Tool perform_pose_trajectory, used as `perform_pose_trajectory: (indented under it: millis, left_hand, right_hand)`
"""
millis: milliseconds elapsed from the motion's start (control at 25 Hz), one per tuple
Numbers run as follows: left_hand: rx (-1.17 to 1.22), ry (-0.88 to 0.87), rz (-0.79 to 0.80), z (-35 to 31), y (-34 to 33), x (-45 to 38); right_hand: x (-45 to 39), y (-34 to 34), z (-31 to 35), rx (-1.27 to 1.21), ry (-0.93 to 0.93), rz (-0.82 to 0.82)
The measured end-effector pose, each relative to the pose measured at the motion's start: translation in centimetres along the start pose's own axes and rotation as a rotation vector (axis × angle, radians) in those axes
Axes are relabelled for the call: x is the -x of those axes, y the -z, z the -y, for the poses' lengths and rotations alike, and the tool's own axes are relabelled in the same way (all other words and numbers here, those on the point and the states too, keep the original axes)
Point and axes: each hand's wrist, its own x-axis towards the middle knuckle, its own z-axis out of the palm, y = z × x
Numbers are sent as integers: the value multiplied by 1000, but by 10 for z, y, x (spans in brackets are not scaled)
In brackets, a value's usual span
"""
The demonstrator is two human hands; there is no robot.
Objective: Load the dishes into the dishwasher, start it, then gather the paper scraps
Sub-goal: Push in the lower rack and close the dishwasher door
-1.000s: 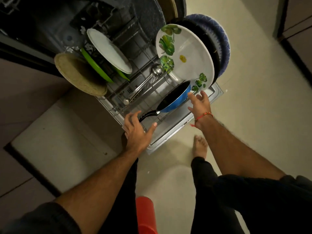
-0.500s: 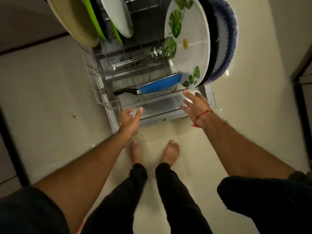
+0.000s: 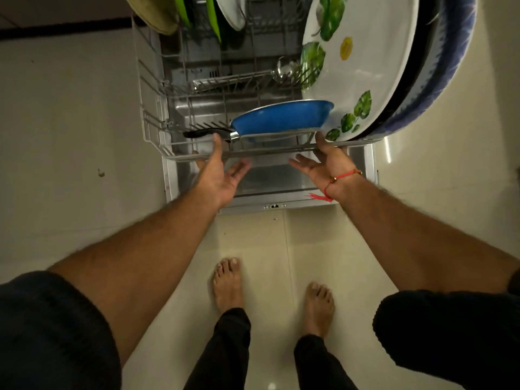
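The dishwasher's lower wire rack [image 3: 152,142] is pulled out over the open door [image 3: 281,190]. In it a blue frying pan [image 3: 281,116] stands on edge with its black handle to the left. A ladle [image 3: 239,77] lies behind it. A big white plate with green leaves [image 3: 360,66] stands at the right, with a dark plate and a blue patterned plate [image 3: 450,60] behind it. My left hand [image 3: 222,170] and my right hand [image 3: 323,161] are at the rack's front rail. Their thumbs touch the rail and their fingers are spread below it, holding nothing.
Green plates [image 3: 211,21], a white plate [image 3: 230,9] and a tan plate [image 3: 152,9] stand at the rack's back left. My bare feet [image 3: 228,285] are on the pale tiled floor just before the door's edge. Floor lies open on both sides.
The view has swung to face the dishwasher squarely. Both hands have moved up from the door's edge to the rack's front rail, palms turned toward each other.
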Motion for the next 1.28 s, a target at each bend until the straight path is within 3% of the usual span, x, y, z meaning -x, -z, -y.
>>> perform_pose_trajectory:
  millis: [160,400,480,640,760,920,1040,1280]
  left_hand:
    - [96,-114,14,11,3,-10]
    - [104,-223,-66,20,1,-14]
    - [141,-192,-93,24,2,-16]
    - [142,-168,87,27,8,-38]
    - [159,-256,154,16,7,-61]
    - [59,-351,158,-3,-11,-87]
    - [-47,-438,51,-17,-27,-100]
    - [-67,-608,-13,-41,-57,-136]
  right_hand:
    - [-8,9,-7,-75,79,93]
    - [-6,6,-20,-106,72,-141]
    - [-8,10,-18,-82,35,-70]
    - [-25,20,-14,-48,47,169]
    - [-44,19,-16,16,90,223]
    - [-69,-2,-9,53,215,136]
    - [-84,-21,-4,6,304,114]
    - [-118,-56,10,85,520,45]
